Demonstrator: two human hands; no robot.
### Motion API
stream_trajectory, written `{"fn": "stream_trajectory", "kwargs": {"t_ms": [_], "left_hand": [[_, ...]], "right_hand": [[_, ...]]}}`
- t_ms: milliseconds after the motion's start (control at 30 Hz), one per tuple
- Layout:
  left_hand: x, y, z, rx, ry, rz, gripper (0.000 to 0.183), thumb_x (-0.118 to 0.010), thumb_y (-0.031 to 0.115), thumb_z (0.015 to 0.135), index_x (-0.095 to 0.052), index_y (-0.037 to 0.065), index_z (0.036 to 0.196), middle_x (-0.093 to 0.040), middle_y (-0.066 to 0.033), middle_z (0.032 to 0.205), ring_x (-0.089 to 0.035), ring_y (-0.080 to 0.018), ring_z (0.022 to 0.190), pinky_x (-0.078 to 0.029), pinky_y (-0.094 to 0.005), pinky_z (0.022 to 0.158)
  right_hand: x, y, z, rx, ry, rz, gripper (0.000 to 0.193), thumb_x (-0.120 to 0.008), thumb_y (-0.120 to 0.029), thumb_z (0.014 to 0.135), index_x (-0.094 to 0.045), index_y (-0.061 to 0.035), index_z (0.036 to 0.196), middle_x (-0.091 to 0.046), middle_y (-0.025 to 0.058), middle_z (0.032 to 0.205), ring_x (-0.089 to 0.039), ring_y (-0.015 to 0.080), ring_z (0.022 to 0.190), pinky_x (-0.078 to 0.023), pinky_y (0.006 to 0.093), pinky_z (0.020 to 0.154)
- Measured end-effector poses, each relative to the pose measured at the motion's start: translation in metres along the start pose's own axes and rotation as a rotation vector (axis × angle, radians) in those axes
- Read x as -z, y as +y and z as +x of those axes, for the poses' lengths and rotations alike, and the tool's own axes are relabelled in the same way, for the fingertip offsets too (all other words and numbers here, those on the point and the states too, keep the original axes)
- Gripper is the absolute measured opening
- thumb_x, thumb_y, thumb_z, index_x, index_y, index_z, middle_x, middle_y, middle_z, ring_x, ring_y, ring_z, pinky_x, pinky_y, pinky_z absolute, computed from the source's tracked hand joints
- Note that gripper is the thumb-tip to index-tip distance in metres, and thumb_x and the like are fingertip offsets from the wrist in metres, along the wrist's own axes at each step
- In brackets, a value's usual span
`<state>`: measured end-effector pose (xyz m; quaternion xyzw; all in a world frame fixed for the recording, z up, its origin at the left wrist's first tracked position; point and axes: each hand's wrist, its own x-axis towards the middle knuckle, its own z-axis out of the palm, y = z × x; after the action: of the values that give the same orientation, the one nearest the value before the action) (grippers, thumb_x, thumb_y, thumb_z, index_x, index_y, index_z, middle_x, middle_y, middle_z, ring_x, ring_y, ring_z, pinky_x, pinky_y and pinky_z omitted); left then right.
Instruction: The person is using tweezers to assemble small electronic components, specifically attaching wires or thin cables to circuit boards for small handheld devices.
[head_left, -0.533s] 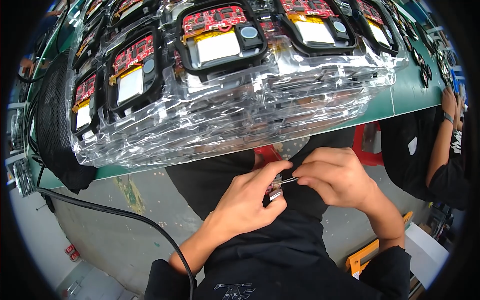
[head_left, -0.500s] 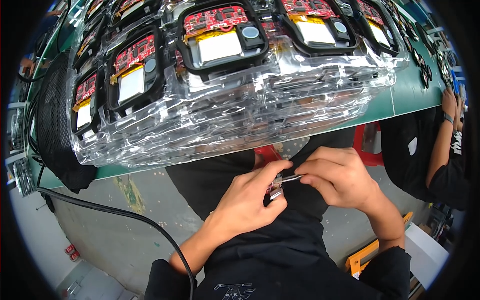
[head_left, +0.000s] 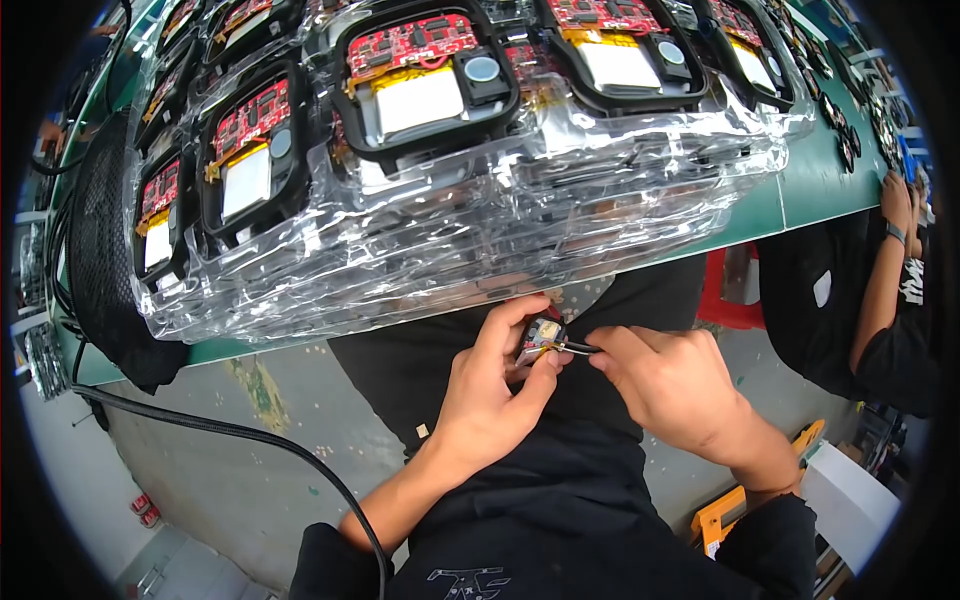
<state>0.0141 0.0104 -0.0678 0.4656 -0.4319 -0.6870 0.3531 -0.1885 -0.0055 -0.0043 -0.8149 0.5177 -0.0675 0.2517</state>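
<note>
My left hand (head_left: 490, 400) pinches a small electronic module (head_left: 541, 337) with a pale square face and thin wires, held over my lap just below the table edge. My right hand (head_left: 665, 385) grips thin metal tweezers (head_left: 576, 348) whose tips touch the module's right side. Both hands meet in front of my black clothing. Above them, on the green table (head_left: 820, 190), stands a stack of clear plastic trays (head_left: 450, 240) filled with black-framed units carrying red circuit boards (head_left: 412, 42) and pale flat batteries (head_left: 418, 98).
A black mesh pad (head_left: 105, 260) lies at the table's left end. A black cable (head_left: 230, 435) runs across the grey floor below. Another person in black sits at the right, a forearm (head_left: 880, 290) reaching to the table. A red stool (head_left: 728, 295) stands between us.
Both hands have stayed together over my lap. The module now shows more clearly between my left fingers, with the tweezer tips still against it.
</note>
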Motion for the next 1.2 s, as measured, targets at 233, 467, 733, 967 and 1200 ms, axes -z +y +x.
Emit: {"fn": "stream_trajectory", "kwargs": {"t_ms": [233,467,733,967,1200], "left_hand": [[-0.007,-0.001,0.0,-0.008,0.024,0.033,0.049,-0.06,-0.007,0.098,-0.041,0.001,0.143,-0.073,-0.0156,0.115,-0.071,-0.0155,0.101,-0.058,-0.0285,0.087],[-0.01,-0.006,-0.001,-0.036,0.023,0.142,0.05,-0.064,-0.008,0.096,-0.042,0.001,0.14,-0.073,-0.0147,0.113,-0.07,-0.0127,0.1,-0.057,-0.0253,0.08],[-0.004,-0.017,-0.001,0.018,0.026,-0.122,0.045,-0.059,-0.011,0.099,-0.039,0.001,0.138,-0.069,-0.0175,0.121,-0.069,-0.0192,0.11,-0.058,-0.0318,0.094],[-0.003,-0.009,-0.001,0.092,0.029,-0.321,0.045,-0.058,-0.009,0.1,-0.038,0.002,0.138,-0.067,-0.0203,0.126,-0.068,-0.0232,0.116,-0.058,-0.0377,0.103],[-0.007,-0.01,0.0,0.025,0.051,-0.155,0.045,-0.059,-0.009,0.1,-0.039,0.002,0.138,-0.068,-0.0188,0.125,-0.069,-0.0212,0.114,-0.058,-0.0324,0.096]], "right_hand": [[-0.003,-0.014,-0.002,-0.059,0.077,-0.221,0.022,-0.072,-0.022,0.093,-0.058,-0.009,0.082,-0.057,0.0029,0.062,-0.063,0.0218,0.049,-0.046,0.035,0.042],[-0.007,-0.021,-0.002,-0.138,0.048,-0.294,0.026,-0.072,-0.022,0.093,-0.057,-0.0093,0.077,-0.056,0.003,0.06,-0.062,0.021,0.047,-0.045,0.0348,0.041],[-0.011,-0.004,0.0,-0.036,0.117,-0.088,0.015,-0.075,-0.02,0.09,-0.068,-0.0067,0.089,-0.06,0.005,0.064,-0.065,0.0263,0.052,-0.049,0.0376,0.044],[-0.013,0.006,0.0,0.086,0.166,0.014,0.016,-0.077,-0.018,0.087,-0.07,-0.006,0.095,-0.061,0.005,0.065,-0.065,0.0255,0.054,-0.049,0.0367,0.047],[-0.012,-0.012,-0.004,0.012,0.204,-0.163,0.016,-0.078,-0.019,0.086,-0.069,-0.0067,0.093,-0.056,0.0028,0.063,-0.061,0.0206,0.049,-0.047,0.0334,0.045]]}}
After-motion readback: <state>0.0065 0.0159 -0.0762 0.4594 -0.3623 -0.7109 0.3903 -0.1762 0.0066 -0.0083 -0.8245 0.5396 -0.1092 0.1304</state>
